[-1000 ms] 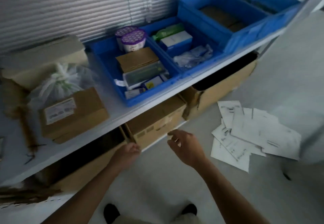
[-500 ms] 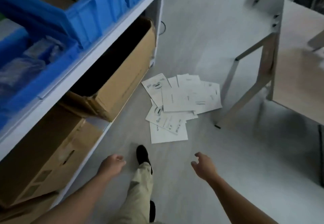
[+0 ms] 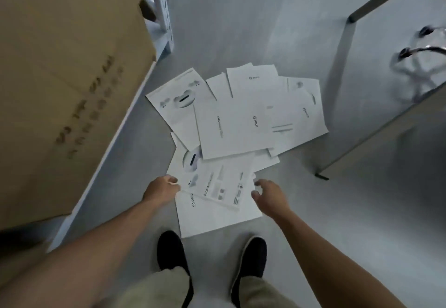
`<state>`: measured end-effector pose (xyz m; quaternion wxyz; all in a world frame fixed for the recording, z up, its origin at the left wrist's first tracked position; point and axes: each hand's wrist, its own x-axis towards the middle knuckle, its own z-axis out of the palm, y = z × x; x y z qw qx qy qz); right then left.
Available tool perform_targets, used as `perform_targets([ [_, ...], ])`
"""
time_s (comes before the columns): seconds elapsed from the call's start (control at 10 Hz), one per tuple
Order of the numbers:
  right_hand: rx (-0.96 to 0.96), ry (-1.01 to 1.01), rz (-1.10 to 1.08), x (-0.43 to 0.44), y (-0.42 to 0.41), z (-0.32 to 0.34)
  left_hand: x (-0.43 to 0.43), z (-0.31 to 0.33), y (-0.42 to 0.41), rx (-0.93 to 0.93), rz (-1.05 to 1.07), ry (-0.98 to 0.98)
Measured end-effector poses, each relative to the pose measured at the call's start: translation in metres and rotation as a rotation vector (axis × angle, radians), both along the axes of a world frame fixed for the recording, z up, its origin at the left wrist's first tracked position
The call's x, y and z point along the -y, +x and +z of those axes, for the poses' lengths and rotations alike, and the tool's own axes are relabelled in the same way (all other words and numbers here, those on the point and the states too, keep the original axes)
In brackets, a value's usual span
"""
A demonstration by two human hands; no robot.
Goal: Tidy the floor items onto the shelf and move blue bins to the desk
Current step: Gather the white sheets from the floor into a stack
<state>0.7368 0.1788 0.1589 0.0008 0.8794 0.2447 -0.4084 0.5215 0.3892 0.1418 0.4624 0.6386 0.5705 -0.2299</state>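
Grey floor (image 3: 241, 18) is open beyond the scattered white printed paper sheets (image 3: 241, 126); the pile lies open from above.

Left: the large brown cardboard box (image 3: 67, 78) on the white shelf board (image 3: 108, 160) walls that side. The far-left sheet corner nearly meets the board's edge, and only a narrow floor strip widens toward the near end. The white perforated shelf upright (image 3: 164, 13) stands at the strip's far end.

Right: the grey metal desk leg (image 3: 337, 90) comes down close beside the pile's right corner. The chrome chair base with castors (image 3: 415, 66) sits behind it.

Near side: two black shoes (image 3: 171, 252) stand just short of the closest sheet, with open floor to their right.
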Motion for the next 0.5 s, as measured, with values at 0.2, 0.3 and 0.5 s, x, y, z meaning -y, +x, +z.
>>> perform_targets([
  [0.2,0.150,0.030,-0.139,-0.070,0.126,-0.190,-0.049,-0.201,0.112,0.085,0.150,0.177],
  [0.3,0.217,0.030,-0.406,-0.091,0.178,-0.253,-0.092,-0.263,0.152,0.082,0.427,0.343],
  [0.5,0.283,0.069,-0.460,-0.098,0.208,-0.312,-0.142,-0.313,0.183,0.021,0.858,0.244],
])
